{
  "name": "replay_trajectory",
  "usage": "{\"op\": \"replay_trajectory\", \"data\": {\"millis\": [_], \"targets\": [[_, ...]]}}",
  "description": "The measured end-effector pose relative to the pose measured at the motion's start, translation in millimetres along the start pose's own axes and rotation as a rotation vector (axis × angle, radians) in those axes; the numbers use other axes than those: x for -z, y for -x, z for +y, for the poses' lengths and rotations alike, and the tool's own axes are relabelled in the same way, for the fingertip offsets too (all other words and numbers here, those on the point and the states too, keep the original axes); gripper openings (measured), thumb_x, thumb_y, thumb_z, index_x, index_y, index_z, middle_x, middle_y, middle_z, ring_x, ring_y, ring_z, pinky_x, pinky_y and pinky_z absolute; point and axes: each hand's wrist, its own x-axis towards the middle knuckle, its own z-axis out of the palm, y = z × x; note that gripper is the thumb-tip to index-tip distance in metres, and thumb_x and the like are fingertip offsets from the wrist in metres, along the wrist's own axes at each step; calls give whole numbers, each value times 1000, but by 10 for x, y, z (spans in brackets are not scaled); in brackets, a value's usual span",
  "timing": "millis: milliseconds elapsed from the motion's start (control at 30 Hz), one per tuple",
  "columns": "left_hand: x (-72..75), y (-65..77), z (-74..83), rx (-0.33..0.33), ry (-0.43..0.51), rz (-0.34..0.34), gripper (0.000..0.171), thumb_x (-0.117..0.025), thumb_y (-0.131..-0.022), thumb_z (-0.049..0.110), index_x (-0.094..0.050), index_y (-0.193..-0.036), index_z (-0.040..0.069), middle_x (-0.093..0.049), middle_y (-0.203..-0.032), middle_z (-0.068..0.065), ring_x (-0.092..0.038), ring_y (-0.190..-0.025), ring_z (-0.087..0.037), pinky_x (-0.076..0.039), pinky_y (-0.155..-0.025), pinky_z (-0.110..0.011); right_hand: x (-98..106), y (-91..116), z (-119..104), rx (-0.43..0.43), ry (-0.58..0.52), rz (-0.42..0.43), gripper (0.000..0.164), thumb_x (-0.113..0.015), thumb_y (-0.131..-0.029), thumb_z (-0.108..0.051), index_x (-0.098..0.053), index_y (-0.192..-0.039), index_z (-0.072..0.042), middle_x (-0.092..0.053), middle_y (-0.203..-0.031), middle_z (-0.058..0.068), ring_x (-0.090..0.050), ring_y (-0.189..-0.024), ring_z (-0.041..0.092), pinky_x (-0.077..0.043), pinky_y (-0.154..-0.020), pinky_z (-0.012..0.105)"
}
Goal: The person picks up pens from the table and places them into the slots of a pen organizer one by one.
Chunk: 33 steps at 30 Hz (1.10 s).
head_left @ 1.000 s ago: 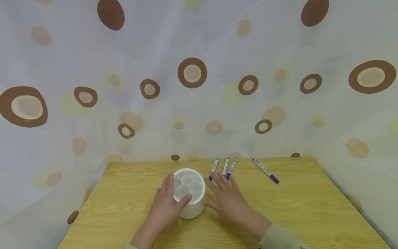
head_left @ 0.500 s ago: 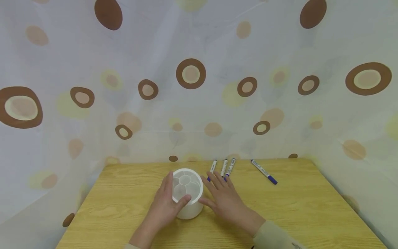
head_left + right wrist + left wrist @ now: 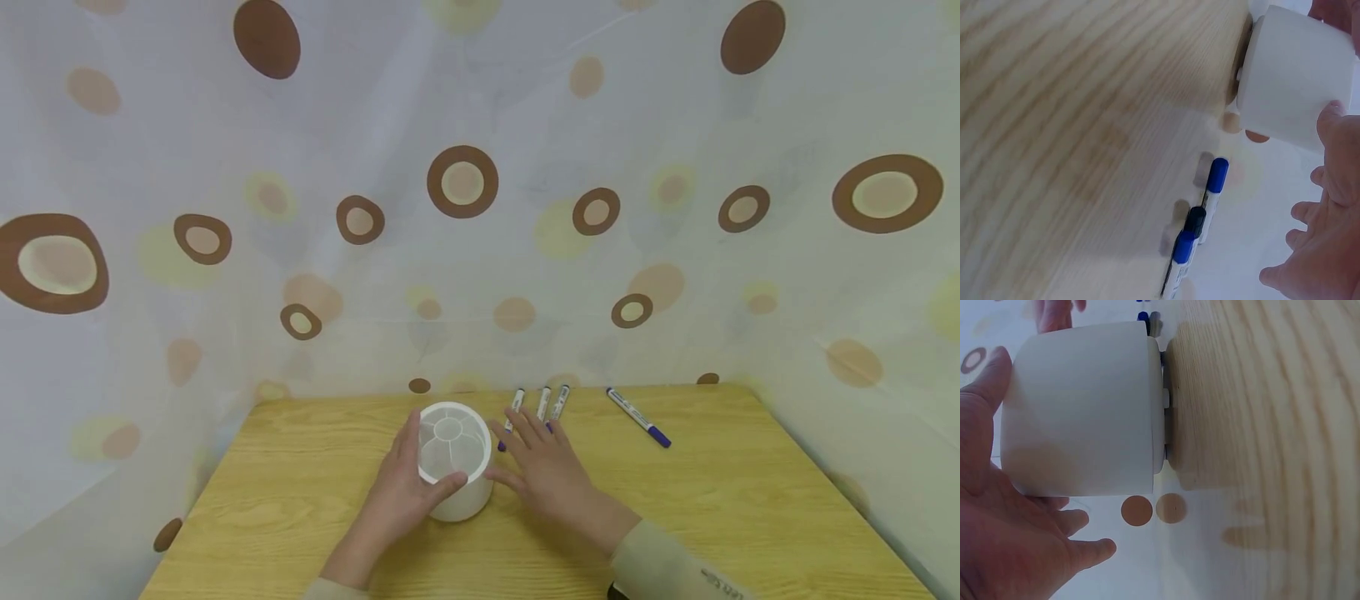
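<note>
A round white pen organizer, its top divided into compartments, stands upright near the middle of the table in the head view. My left hand grips it, thumb across the near rim and fingers along its left side. Small feet show under the organizer's base in the left wrist view; whether they touch the wood I cannot tell. My right hand is spread at the organizer's right side, with its thumb against the wall in the right wrist view. The other right fingers are relaxed and hold nothing.
Behind the right fingers lie three white markers, a left one, a middle one and a right one. Another blue-capped marker lies farther right. A dotted curtain encloses the wooden table.
The organizer has shifted slightly up in the head view, along with my left hand. My right hand has moved a little left and its thumb has come up to the organizer's side.
</note>
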Motion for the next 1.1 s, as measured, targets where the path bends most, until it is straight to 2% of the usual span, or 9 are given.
{"op": "replay_trajectory", "data": {"millis": [133,300,567,900,1100], "targets": [[3,-15,0,12,16,-4,127,-90,-90,55,-10,-177,9,-31,-173,-32,-39,-151,-60,-38,-117,-77,11,-16,128,-23,30,-12,75,-56,-110,-61,-49,-167,-13,-40,-174,19,-34,-160,48,-29,-122,79],[17,-28,0,22,42,-9,128,-91,-89,54,-10,-178,11,-35,-170,-33,-42,-150,-58,-39,-117,-76,115,-75,223,-69,4,-50,73,-66,-109,-51,-48,-166,-10,-41,-172,23,-32,-159,51,-25,-122,80],[16,-30,-23,31,76,-31,129,-93,-88,53,-10,-178,13,-33,-171,-32,-43,-151,-56,-38,-119,-75,170,-151,391,-162,18,-162,71,-62,-113,-46,-42,-170,-7,-36,-175,22,-27,-163,47,-22,-126,77],[11,-28,-31,39,97,-28,129,-94,-87,52,-10,-178,16,-36,-170,-31,-46,-149,-55,-39,-118,-75,36,-271,713,-135,-27,-135,70,-58,-115,-45,-41,-169,-4,-38,-173,25,-28,-161,50,-16,-127,78],[15,-31,-42,42,101,-27,129,-95,-86,51,-11,-178,17,-37,-170,-31,-47,-148,-55,-40,-117,-76,24,-401,847,-116,-11,-148,68,-61,-114,-41,-42,-169,-4,-40,-172,25,-32,-159,51,-19,-126,79]]}}
